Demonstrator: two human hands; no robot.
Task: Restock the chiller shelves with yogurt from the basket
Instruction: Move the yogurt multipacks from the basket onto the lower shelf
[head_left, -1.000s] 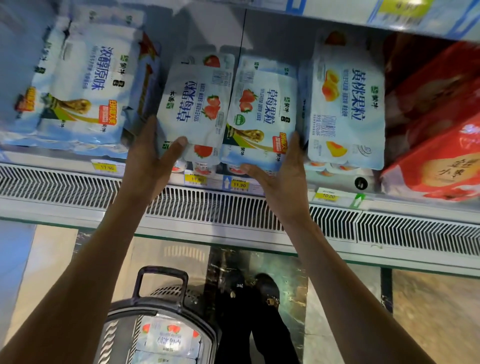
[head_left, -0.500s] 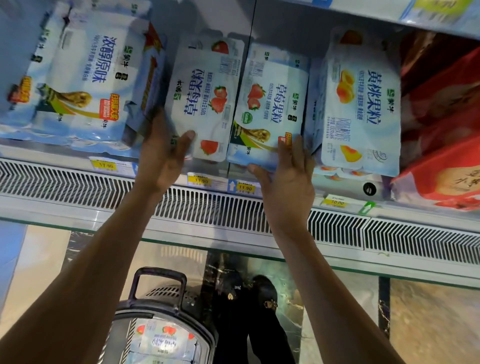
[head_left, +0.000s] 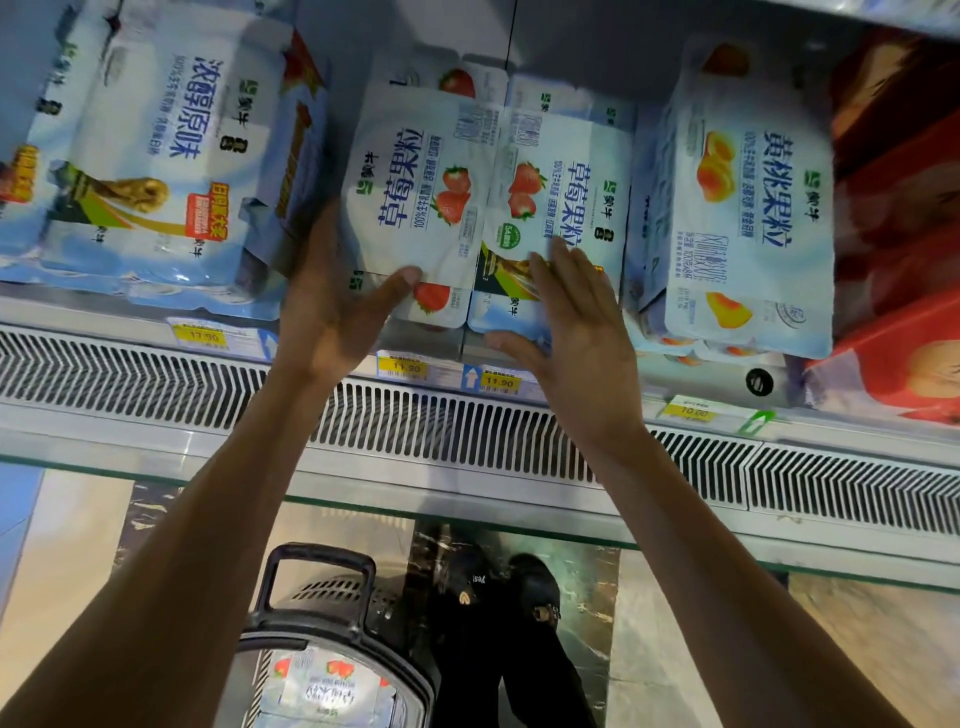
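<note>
Together, two hands (head_left: 576, 332) touch two strawberry yogurt packs (head_left: 415, 208).

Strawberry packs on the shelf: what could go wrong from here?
1. The left strawberry pack and right strawberry pack stand at the shelf's front edge. The left hand and right hand only press on them, so if released early they may slide onto the grille.
2. The left hand is squeezed against the plain pack, whose flap sticks out and might snag.
</note>
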